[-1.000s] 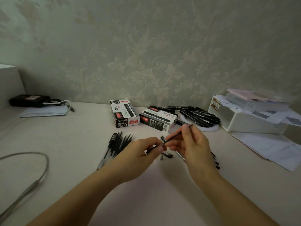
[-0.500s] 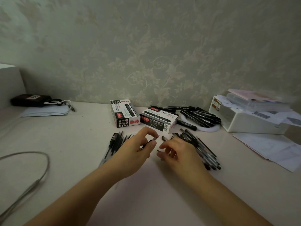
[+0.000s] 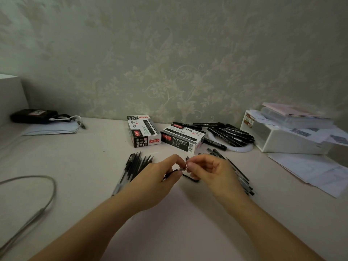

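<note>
A thin black pen refill (image 3: 173, 173) lies just below the centre of the frame, slanting up to the right toward its pale tip, pinched in the left hand (image 3: 158, 185), with the right hand (image 3: 212, 172) pinching at its tip end.

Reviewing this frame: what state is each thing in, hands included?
Left hand: pinches thin black pen refill.
Right hand: pinches small grey part at the refill's end.
Two black-and-white cardboard marker boxes: lying flat on the desk.
Black markers: heaped loose on white ring.
Black gel pens: loose piles beside each hand.
</note>
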`<state>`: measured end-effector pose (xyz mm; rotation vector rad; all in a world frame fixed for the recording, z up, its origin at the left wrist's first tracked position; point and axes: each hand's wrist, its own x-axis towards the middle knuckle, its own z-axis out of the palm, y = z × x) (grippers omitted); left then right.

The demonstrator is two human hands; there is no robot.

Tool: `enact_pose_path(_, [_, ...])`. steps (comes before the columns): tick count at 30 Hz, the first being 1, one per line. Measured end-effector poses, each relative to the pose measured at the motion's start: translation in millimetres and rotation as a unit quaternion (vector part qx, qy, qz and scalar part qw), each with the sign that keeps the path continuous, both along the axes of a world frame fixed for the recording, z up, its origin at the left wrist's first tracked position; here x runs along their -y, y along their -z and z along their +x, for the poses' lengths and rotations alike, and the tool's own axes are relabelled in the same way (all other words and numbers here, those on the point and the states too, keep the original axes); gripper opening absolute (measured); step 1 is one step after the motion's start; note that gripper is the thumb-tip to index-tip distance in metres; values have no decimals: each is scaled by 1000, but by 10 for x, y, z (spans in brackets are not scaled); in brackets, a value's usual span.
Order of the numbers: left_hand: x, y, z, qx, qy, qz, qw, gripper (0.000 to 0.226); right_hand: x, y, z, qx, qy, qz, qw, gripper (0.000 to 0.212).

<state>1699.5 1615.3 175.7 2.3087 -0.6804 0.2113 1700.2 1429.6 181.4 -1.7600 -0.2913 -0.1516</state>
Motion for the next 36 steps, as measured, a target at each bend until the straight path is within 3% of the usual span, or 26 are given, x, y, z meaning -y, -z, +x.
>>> enact_pose_path(14, [-12, -88, -21, 34, -17, 42, 998, 11, 29, 18, 15, -10, -53, -27, 998, 14])
enact_pose_path(19, [-13, -100, -22, 82, -10, 58, 995, 7, 59, 27, 23, -22, -53, -45, 997, 5])
enact_pose_path(23, [2, -104, -41, 105, -3, 69, 992, 2, 30, 59, -12, 15, -23, -146, 989, 37])
enact_pose_path(25, [7, -94, -41, 103, -2, 69, 992, 3, 15, 71, -14, 35, -13, -163, 986, 43])
enact_pose_path(29, [-12, -81, -19, 93, -10, 60, 994, 3, 25, 59, 29, 35, -16, -163, 986, 15])
enact_pose_path(31, [-13, -76, -16, 93, -5, 59, 994, 4, 33, 68, 36, 29, -31, -160, 986, 11])
enact_pose_path(36, [5, -64, -21, 97, 4, 62, 993, 2, 30, 94, 20, 31, -29, -171, 984, 46])
